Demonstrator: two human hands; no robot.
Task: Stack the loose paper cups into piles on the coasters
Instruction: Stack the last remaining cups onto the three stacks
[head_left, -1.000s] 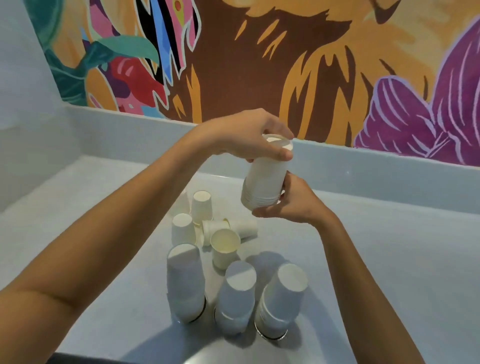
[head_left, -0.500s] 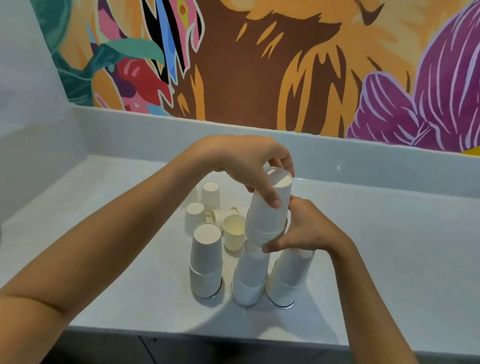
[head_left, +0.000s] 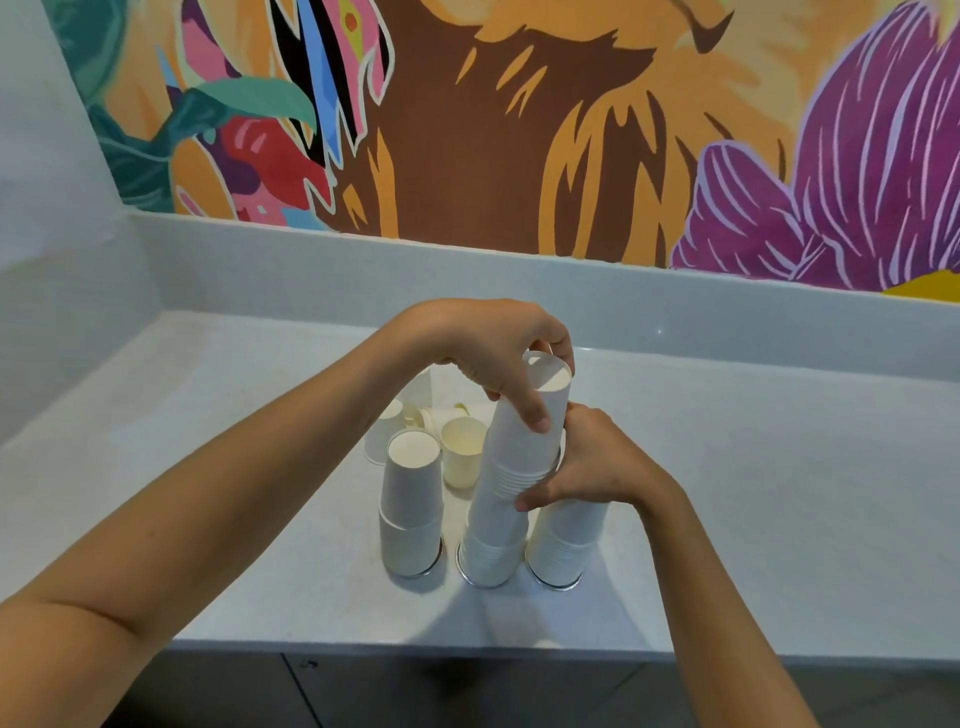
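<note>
Three piles of upside-down white paper cups stand in a row on round metal coasters near the counter's front edge: a left pile (head_left: 412, 512), a middle pile (head_left: 493, 551) and a right pile (head_left: 563, 545). My left hand (head_left: 498, 358) grips the top of a nested bundle of cups (head_left: 524, 441) from above. My right hand (head_left: 597, 462) holds the bundle's lower rims from the right. The bundle sits over the top of the middle pile. The coaster (head_left: 431, 569) under the left pile shows as a thin metal rim.
Behind the piles stand loose cups: an upright cream one (head_left: 462, 457), an upside-down one (head_left: 382, 434), and others partly hidden by my left hand. The grey counter (head_left: 208, 467) ends at a low backsplash under a painted mural; a wall closes the left side.
Both hands have brought the bundle of cups down from chest height onto the middle pile. The camera has pulled back, and the counter's front edge now shows.
</note>
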